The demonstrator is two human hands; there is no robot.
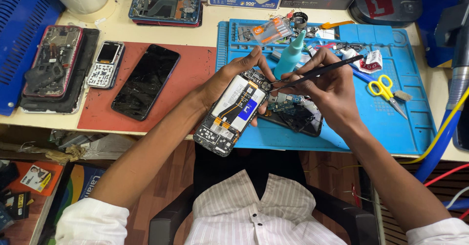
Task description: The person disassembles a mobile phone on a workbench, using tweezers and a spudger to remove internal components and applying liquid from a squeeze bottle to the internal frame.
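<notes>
A person seated at a cluttered repair bench (161,30) works on an opened smartphone (232,113), seen from a head-worn cam. The left hand (234,74) grips the phone by its upper end, fingers wrapped round the edges, holding it tilted above the bench's front edge w/ its back cover off; white battery, orange-and-black flex cable and a blue patch show inside. The right hand (327,86) is closed on black tweezers (317,74), pinched between thumb and fingers, tips meeting the phone's top corner, just beside the left thumb.

Under the right hand, on a blue work mat (391,118), lies a dark phone part (298,118) w/ a circuit board showing, touching the held phone's right side. A teal squeeze bottle (291,54) stands upright just behind the hands. Yellow-handled scissors (386,91) lie on the mat to the right, well apart from the work; a small clear plastic case (273,30) rests near the mat's back edge.

Left of the mat, on a red mat (195,69): a black smartphone (145,81) face up, and a small keypad phone (106,64) beside it. Farther left, a stack of stripped phone frames (53,64); another stripped phone (166,9) sits at the back of the bench. The person wears a white striped shirt, sleeves rolled.
</notes>
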